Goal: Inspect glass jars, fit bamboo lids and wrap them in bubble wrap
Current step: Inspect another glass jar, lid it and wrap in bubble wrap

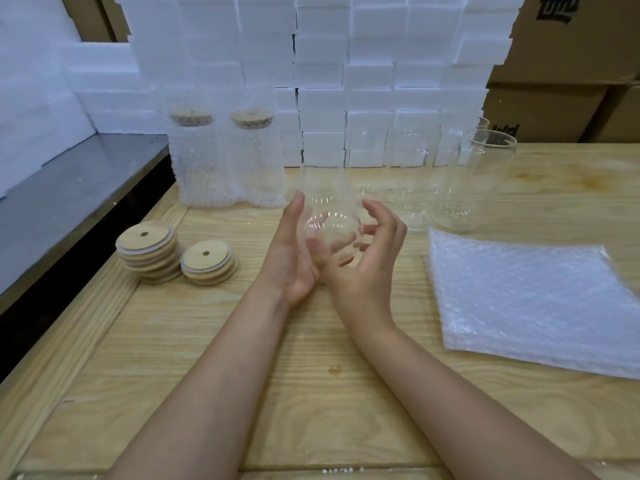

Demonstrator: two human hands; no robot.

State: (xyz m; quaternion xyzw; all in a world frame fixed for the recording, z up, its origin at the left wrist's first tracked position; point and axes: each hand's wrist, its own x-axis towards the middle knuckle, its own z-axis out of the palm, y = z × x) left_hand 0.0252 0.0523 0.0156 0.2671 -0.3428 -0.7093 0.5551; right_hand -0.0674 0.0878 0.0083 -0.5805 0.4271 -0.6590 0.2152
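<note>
The glass jar (327, 206) is held just above the wooden surface (311, 375), between both hands. It sits forward of the two stacks of bamboo lids (207, 259) and left of the bubble wrap sheets (526, 299). The left hand (291, 258) cradles it from the left, thumb lying up along the wall, its fingers (332, 249) curled under the base and showing through the glass. The right hand (367, 265) has its fingers half-curled against the right wall; how firmly they press I cannot tell.

This looks like the inspection step, with no lid on yet. To do it well, one hand should keep a sure hold while the other shifts. The jar should be turned slowly so rim, wall and base each pass in front of the white foam blocks (346, 64) (a plain backdrop likely to show chips and cracks). Keeping it low over the surface limits any drop. Clear glass is slippery, so grip the wall, not the rim.
</note>
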